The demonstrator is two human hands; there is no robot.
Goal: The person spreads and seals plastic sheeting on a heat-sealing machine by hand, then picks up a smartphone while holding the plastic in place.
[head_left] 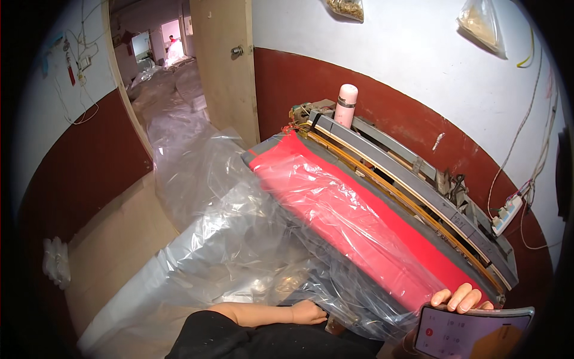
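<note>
My right hand (pixel 461 297) is wrapped over the top edge of a phone (pixel 478 335) with a lit screen, at the lower right. At the bottom middle, my left hand (pixel 308 312) lies with its fingers curled, beside clear plastic film (pixel 257 239); whether anything is in it is hidden. A red sheet (pixel 335 209) covers the slanted bed of a long machine, and a layer of clear film lies over much of it. The film spreads down from the bed's left side in a large crumpled heap near my left arm.
Grey bars and an orange rail (pixel 382 180) run along the machine's far side, where a pink flask (pixel 345 106) stands. A power strip (pixel 508 215) with cables hangs at right. Beyond the open door (pixel 227 72), more film covers the floor, and a distant person (pixel 173 43) is visible.
</note>
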